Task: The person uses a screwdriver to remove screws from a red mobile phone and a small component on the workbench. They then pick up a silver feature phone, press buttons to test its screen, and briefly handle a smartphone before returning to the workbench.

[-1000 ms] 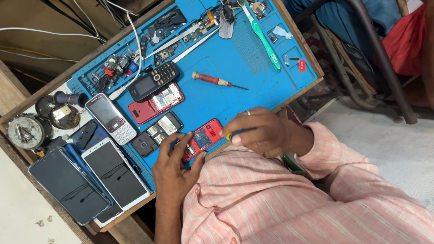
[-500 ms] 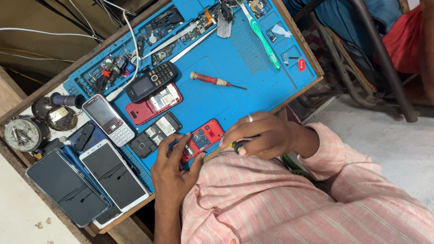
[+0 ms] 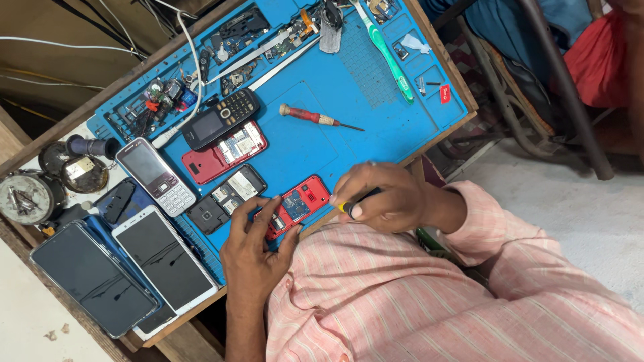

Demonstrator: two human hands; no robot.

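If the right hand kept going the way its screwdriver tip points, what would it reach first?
The right hand aims its screwdriver toward the opened red phone that the left hand steadies. That phone looks first in line, though the tip's exact height is unclear.

Opened red phone [image 3: 297, 206] (circuit board exposed) lies flat at mat's near edge.
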